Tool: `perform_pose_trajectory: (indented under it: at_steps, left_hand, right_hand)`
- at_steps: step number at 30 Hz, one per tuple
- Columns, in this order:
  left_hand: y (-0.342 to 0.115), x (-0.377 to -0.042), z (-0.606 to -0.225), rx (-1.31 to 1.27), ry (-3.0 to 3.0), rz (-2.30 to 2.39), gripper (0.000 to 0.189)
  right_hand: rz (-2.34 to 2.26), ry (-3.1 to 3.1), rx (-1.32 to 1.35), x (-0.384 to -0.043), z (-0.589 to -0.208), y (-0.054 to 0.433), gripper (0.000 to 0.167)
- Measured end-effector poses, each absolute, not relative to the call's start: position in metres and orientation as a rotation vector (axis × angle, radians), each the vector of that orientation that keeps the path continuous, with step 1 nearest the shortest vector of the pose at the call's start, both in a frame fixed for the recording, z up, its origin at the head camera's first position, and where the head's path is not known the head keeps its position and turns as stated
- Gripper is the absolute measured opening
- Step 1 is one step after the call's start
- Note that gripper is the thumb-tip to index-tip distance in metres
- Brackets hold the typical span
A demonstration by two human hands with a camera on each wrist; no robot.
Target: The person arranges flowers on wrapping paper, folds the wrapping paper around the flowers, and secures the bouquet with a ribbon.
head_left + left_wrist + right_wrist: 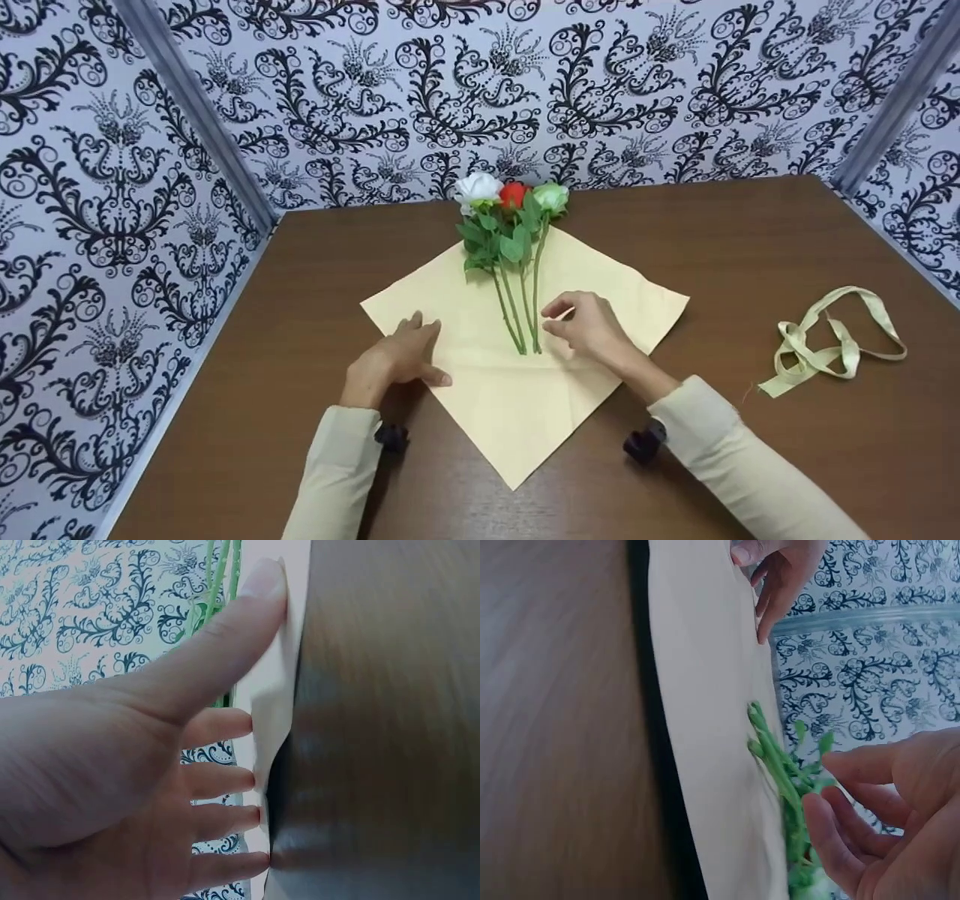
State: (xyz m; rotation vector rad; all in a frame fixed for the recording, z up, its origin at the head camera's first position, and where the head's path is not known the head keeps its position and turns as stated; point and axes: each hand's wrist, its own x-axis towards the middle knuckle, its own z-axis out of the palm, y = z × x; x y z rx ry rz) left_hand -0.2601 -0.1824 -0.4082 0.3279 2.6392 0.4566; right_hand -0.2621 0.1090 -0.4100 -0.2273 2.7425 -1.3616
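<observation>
Pale yellow paper (pixel 517 427) lies diamond-wise on the brown table (pixel 247 420), one corner toward the person. Artificial flowers (pixel 512 244) rest on it, roughly mid-sheet: white bloom (pixel 478 189) at left, red bloom (pixel 514 195) in the middle, pale green bloom (pixel 551 199) at right, all reaching past the paper's far edge. Green leaves (pixel 476 236) bunch below the blooms; bare stems (pixel 535 300) run toward the person, cut ends near the middle of the sheet. Left hand (pixel 401 356): released, fingers spread, at the paper's left edge; thumb (pixel 259 607) lies on the paper, fingertips at its border, hard to tell from the wrist view whether all of them touch. Right hand (pixel 589 326): released too, fingers loosely bent, a gap between thumb and index finger, grasping nothing; it is just to the right of the stems, above the paper. Cream ribbon (pixel 814 358) lies in loose loops on the table, right of the paper and well apart from it. Both arms in light sleeves (pixel 750 465), a small black device (pixel 643 442) at each wrist. White wall (pixel 480 75) with black scroll pattern stands behind the table.
</observation>
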Motion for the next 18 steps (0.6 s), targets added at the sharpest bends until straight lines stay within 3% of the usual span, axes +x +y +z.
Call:
perform_pose_trajectory:
  at_steps: [5, 10, 14, 18]
  left_hand:
    - [-0.184, -0.249, -0.408, 0.46, 2.684, 0.467, 0.078]
    - [-0.18, -0.234, -0.404, 0.568, 2.727, 0.434, 0.082]
    - [-0.177, -0.222, -0.405, 0.686, 2.71, 0.427, 0.083]
    - [-0.175, -0.213, -0.408, 0.745, 2.663, 0.478, 0.08]
  right_hand:
    - [-1.229, 2.764, -0.387, -0.252, -0.402, 0.118, 0.013]
    - [-1.063, 2.817, -0.786, -0.238, -0.404, 0.123, 0.018]
    - [-0.891, 2.723, -1.028, -0.226, -0.411, 0.128, 0.043]
    - [-0.715, 2.638, -1.03, -0.215, -0.415, 0.131, 0.073]
